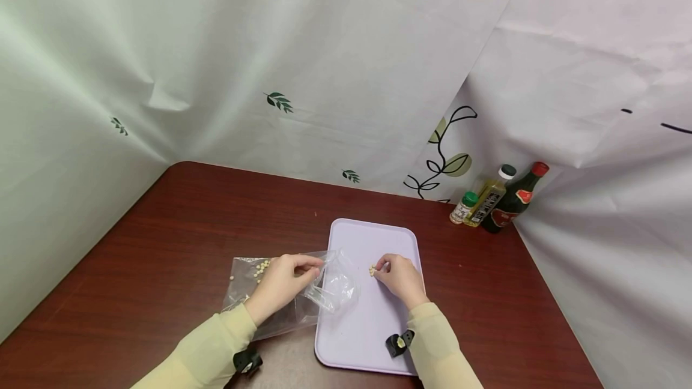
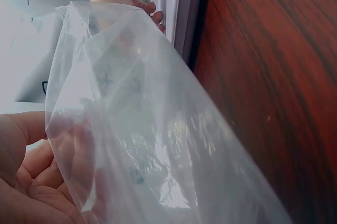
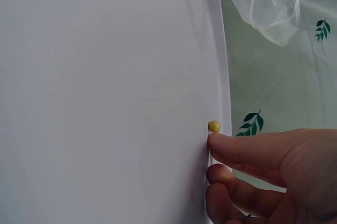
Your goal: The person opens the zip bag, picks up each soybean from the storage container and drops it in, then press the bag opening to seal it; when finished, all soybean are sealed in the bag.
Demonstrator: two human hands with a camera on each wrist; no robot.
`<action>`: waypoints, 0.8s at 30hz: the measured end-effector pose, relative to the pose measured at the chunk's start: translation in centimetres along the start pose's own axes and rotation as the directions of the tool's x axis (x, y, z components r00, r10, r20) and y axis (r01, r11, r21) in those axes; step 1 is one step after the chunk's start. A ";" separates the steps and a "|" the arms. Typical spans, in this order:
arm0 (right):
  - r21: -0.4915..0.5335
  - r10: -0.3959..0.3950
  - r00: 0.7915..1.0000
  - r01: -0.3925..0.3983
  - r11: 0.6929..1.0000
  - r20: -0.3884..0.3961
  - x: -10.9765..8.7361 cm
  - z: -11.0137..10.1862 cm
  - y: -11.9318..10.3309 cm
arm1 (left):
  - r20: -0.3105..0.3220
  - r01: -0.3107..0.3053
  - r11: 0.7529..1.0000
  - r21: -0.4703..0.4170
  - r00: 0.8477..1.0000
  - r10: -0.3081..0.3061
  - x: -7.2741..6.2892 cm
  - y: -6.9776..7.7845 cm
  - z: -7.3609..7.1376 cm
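A clear plastic bag (image 1: 294,311) lies partly on the table and partly over the lilac tray (image 1: 346,341). Several small, round, pale yellow beans (image 1: 262,268) show in and by the bag. My left hand (image 1: 286,281) pinches the bag near its mouth; in the left wrist view the film (image 2: 142,108) hides part of the fingers. Over the tray, my right hand (image 1: 400,278) has bent fingers touching a small cluster of beans (image 1: 372,270). In the right wrist view one bean (image 3: 215,126) sits against the thumb, and a gap shows between thumb and forefinger.
At the table's back right corner stand a green-capped seasoning jar (image 1: 463,208), an oil bottle (image 1: 489,198) and a dark red-capped bottle (image 1: 515,200). A single bean (image 1: 232,278) lies at the bag's left edge. White printed cloth (image 1: 324,137) hangs behind the brown table (image 1: 227,215).
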State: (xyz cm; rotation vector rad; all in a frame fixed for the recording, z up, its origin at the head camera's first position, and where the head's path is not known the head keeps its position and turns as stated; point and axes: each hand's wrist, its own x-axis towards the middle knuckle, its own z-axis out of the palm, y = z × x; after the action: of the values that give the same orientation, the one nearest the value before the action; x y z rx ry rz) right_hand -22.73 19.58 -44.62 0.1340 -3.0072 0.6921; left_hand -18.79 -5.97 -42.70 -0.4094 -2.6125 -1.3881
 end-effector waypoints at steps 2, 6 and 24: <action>0.002 -0.003 1.000 0.003 1.000 0.001 0.0 0.0 0.0 | 0.001 0.003 1.000 -0.002 1.000 -0.003 0.0 0.0 0.0; 0.006 0.000 1.000 0.000 1.000 0.003 -0.2 0.1 -0.2 | 0.006 0.005 1.000 -0.007 1.000 -0.005 0.0 0.1 -0.1; 0.065 -0.026 1.000 0.025 0.998 0.015 -1.3 -0.8 -1.5 | 0.018 0.003 1.000 -0.019 1.000 -0.003 -0.1 0.1 -0.3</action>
State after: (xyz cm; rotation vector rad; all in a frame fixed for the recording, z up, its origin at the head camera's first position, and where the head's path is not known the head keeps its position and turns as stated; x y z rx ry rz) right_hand -21.21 18.65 -43.34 0.1813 -2.9934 0.7896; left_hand -18.71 -6.23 -42.46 -0.4229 -2.6171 -1.4180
